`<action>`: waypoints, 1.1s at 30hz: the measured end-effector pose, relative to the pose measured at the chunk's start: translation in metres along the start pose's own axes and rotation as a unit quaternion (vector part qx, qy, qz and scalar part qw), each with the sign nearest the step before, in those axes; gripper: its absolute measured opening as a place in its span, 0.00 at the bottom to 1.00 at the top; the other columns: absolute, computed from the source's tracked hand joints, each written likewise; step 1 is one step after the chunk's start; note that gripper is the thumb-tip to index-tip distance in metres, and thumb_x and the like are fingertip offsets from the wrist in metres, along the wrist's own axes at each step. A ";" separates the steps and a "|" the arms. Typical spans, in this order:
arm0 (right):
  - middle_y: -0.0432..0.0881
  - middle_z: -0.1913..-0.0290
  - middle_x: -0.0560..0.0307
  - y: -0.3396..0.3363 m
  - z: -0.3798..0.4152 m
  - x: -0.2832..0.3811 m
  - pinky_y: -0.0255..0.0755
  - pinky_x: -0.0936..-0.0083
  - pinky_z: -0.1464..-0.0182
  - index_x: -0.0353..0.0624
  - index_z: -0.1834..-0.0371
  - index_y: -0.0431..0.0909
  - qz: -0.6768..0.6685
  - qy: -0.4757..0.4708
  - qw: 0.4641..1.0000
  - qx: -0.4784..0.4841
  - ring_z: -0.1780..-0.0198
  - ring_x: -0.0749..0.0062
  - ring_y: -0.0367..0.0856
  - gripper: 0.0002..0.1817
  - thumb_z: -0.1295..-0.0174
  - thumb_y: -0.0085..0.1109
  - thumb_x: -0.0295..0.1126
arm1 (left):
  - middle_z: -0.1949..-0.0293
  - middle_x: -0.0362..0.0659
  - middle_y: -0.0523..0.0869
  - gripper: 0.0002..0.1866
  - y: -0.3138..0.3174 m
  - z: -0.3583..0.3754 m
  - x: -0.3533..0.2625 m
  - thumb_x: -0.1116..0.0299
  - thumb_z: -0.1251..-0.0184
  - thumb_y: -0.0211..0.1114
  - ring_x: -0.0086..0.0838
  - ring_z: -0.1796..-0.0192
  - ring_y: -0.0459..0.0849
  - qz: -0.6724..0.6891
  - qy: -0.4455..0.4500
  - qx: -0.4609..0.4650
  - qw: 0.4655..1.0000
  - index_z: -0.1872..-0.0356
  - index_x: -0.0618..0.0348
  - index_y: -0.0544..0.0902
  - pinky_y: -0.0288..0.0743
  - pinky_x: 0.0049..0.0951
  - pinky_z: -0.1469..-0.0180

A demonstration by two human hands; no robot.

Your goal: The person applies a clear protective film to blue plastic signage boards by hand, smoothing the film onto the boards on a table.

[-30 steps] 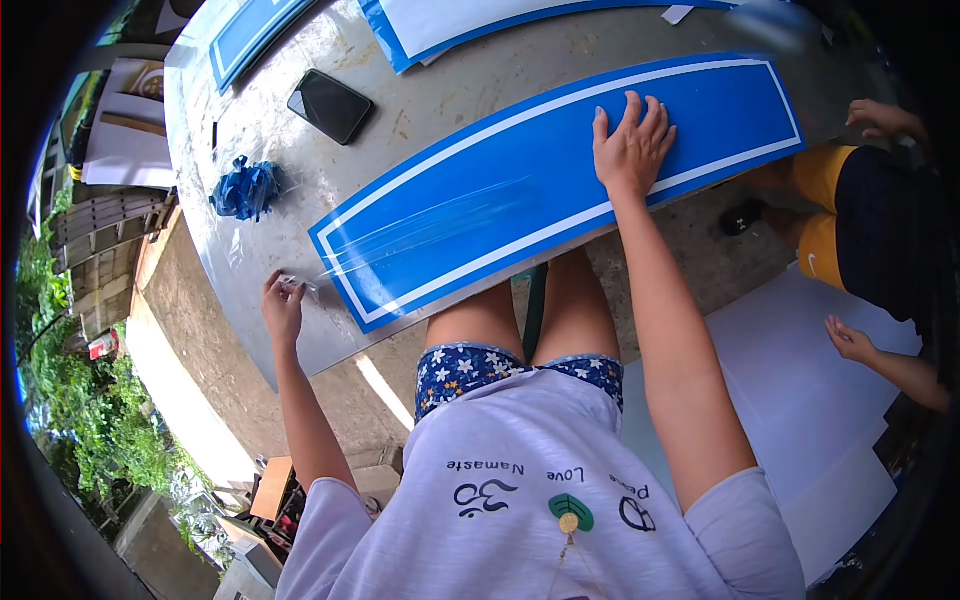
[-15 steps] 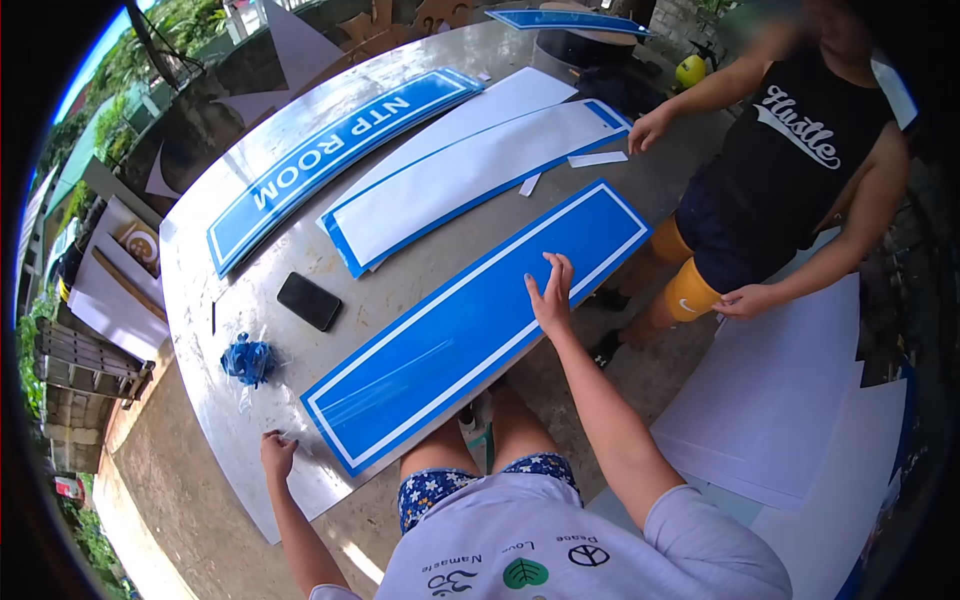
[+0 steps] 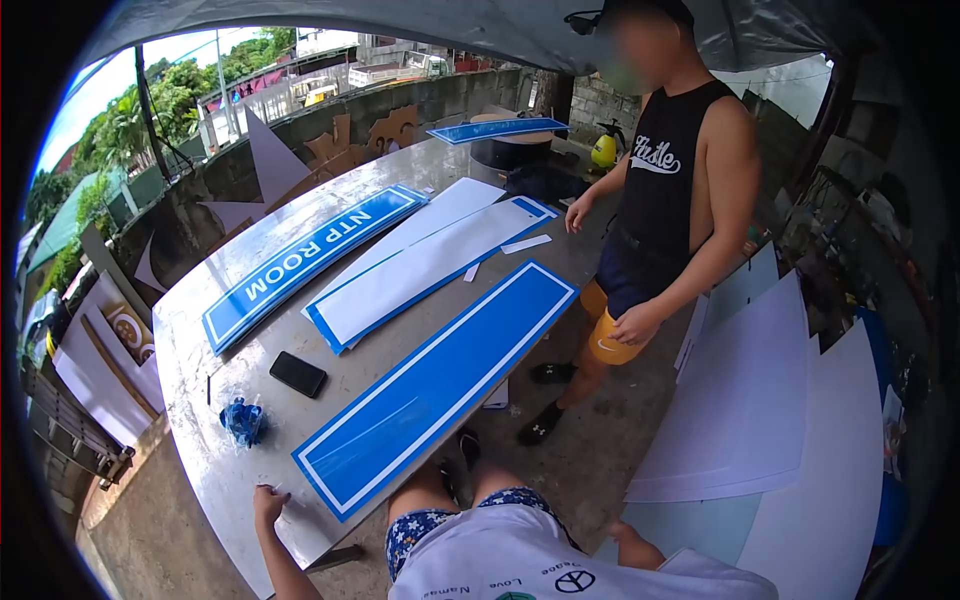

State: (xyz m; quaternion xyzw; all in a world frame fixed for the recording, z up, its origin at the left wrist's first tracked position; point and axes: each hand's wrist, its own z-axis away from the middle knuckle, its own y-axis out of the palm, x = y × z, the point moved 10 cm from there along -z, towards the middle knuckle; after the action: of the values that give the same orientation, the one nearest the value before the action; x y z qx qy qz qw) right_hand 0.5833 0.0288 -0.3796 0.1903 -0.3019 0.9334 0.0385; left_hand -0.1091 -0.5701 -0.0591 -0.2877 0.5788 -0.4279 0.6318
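A blank blue sign panel with a white border (image 3: 430,390) lies flat along the table's near edge. My left hand (image 3: 270,502) is at the table's near left corner, left of the panel, its fingers drawn together; anything between them is too small to name. My right hand (image 3: 628,542) is low beside my shirt, off the panel, its fingers not clear. Beyond the panel lie a white-faced sheet with blue edges (image 3: 420,265) and blue "NTP ROOM" signs (image 3: 315,262). A black phone (image 3: 298,374) and a crumpled blue wad (image 3: 242,422) rest at the left.
Another person (image 3: 675,190) stands at the table's right side, one hand near its edge. White sheets (image 3: 730,400) lean at the right. Another blue sign (image 3: 498,129) lies at the far end. Small white strips (image 3: 526,243) are on the metal table (image 3: 235,480).
My right hand has left the blank blue panel and moved down beside my body. The view has tilted up. My left hand stays by the table corner.
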 end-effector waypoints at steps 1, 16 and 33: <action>0.69 0.32 0.46 0.013 0.013 -0.019 0.63 0.51 0.32 0.44 0.27 0.60 -0.015 -0.011 0.999 0.037 0.36 0.50 0.73 0.47 0.45 0.64 0.57 | 0.73 0.52 0.86 0.16 -0.004 0.006 -0.009 0.65 0.59 0.79 0.42 0.68 0.85 0.010 0.027 -0.005 1.000 0.77 0.67 0.83 0.76 0.39 0.63; 0.82 0.68 0.57 0.005 -0.024 0.106 0.74 0.64 0.67 0.40 0.56 0.80 -0.162 -0.096 0.979 -0.071 0.70 0.68 0.79 0.16 0.41 0.55 0.39 | 0.74 0.53 0.86 0.17 -0.018 0.015 -0.029 0.60 0.56 0.78 0.43 0.67 0.87 -0.036 0.011 -0.009 0.999 0.80 0.65 0.83 0.78 0.40 0.61; 0.83 0.52 0.50 0.036 0.002 0.080 0.74 0.48 0.53 0.41 0.44 0.77 -0.070 -0.007 0.997 0.030 0.54 0.59 0.84 0.26 0.38 0.59 0.49 | 0.66 0.55 0.88 0.19 -0.020 0.012 -0.023 0.59 0.55 0.79 0.46 0.61 0.87 -0.050 -0.005 0.004 0.999 0.72 0.66 0.85 0.78 0.41 0.56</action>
State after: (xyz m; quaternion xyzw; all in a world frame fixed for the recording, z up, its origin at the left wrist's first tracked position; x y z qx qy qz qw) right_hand 0.5028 -0.0051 -0.3680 0.2187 -0.2603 0.9355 0.0961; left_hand -0.1003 -0.5606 -0.0287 -0.3162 0.5587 -0.4599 0.6135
